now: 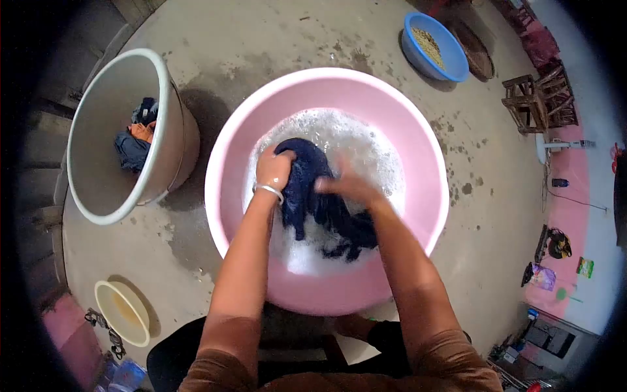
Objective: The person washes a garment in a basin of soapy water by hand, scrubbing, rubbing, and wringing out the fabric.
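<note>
A large pink basin [326, 287] holds sudsy water [379, 153]. Dark blue wet cloth [302, 173] lies in it, partly raised above the suds. My left hand [274, 168], with a pale bangle [268, 191] at the wrist, grips the cloth's upper left side, fingers wrapped over it. On the cloth's right side is my right hand [346, 184], blurred by motion. Its fingers point left over the cloth, and whether they grip it is not clear.
To the left stands a big whitish bucket [186, 140] with dark and orange clothes [135, 147] inside. A small cream basin [134, 330] sits lower left. A blue basin [418, 55] of yellowish pieces is at the upper right, near wooden stools [526, 104].
</note>
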{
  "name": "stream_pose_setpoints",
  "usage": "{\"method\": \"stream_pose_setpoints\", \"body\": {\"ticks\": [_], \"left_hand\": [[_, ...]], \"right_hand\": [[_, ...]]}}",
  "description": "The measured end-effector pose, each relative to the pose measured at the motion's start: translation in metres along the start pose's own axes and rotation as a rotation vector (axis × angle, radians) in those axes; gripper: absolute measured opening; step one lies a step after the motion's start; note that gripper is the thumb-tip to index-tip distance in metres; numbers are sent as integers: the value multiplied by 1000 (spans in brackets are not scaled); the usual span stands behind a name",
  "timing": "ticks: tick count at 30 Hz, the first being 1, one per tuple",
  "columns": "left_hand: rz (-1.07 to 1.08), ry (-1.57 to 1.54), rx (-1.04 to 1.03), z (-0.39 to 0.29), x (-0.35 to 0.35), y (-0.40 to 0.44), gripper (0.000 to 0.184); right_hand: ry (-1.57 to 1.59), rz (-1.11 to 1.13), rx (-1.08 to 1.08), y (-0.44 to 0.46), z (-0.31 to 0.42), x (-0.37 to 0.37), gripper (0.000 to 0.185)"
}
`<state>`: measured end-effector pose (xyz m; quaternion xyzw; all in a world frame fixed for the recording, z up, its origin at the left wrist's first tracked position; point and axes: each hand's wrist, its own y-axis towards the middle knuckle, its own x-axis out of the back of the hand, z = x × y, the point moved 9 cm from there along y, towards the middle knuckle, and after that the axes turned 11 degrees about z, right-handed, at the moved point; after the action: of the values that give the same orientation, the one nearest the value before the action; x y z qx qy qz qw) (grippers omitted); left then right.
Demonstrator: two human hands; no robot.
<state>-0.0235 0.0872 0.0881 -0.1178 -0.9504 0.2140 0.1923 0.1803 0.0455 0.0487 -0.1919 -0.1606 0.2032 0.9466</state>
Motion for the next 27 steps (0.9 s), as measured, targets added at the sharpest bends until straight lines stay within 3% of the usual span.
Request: {"method": "stream_pose_setpoints", "body": {"ticks": [1, 3, 4, 5, 6, 8, 9, 10, 11, 13, 15, 16, 17, 19, 21, 23, 25, 27], "left_hand": [[-104, -258, 85, 35, 2, 6, 47], [-82, -186, 189, 86, -6, 17, 49], [-57, -118, 297, 108, -8, 15, 50], [10, 298, 322, 92, -4, 3, 57], [25, 471, 306, 80, -3, -7, 62], [52, 772, 199, 60, -15, -17, 72], [64, 898, 107, 48, -27, -20, 76], [217, 920, 25, 42, -49, -23, 81], [162, 755, -199, 46, -67, -25, 83], [302, -295, -116, 51, -78, -17, 74], [452, -1388, 211, 55, -97, -20, 77], [325, -1438, 305, 44, -92, -32, 83], [312, -1452, 305, 74, -107, -25, 83], [1143, -1997, 14, 84, -160, -25, 76], [1116, -2076, 115, 44, -160, -59, 70], [333, -1409, 8, 87, -147, -47, 58], [303, -1470, 74, 89, -151, -45, 51], [236, -1586, 191, 93, -153, -44, 37]], "right_hand": [[-120, 126, 15, -15, -10, -35, 97], [-1033, 42, -121, -29, -33, -74, 81], [-1028, 48, -117, -27, -28, -70, 81], [-954, 39, -163, -26, -20, -54, 70], [-874, 30, -214, -24, -20, -38, 59], [-479, -203, -348, -15, -61, 16, 34], [-423, -313, -400, -17, -59, 38, 34], [-232, -530, -211, -18, -57, 56, 32], [-234, -533, -217, -19, -56, 53, 32], [19, -440, 37, -9, -30, 40, 33], [-119, -243, 226, -30, 26, -7, 36], [-245, -243, 305, -50, 56, -29, 36], [-367, -239, 390, -69, 88, -54, 37], [-361, -264, 290, -91, 121, -93, 28], [-458, -295, 263, -85, 116, -109, 26], [-560, -365, 146, -72, 100, -100, 24], [-463, -474, 283, -51, 85, -70, 24], [-750, -658, 312, -34, 70, -45, 20]]}}
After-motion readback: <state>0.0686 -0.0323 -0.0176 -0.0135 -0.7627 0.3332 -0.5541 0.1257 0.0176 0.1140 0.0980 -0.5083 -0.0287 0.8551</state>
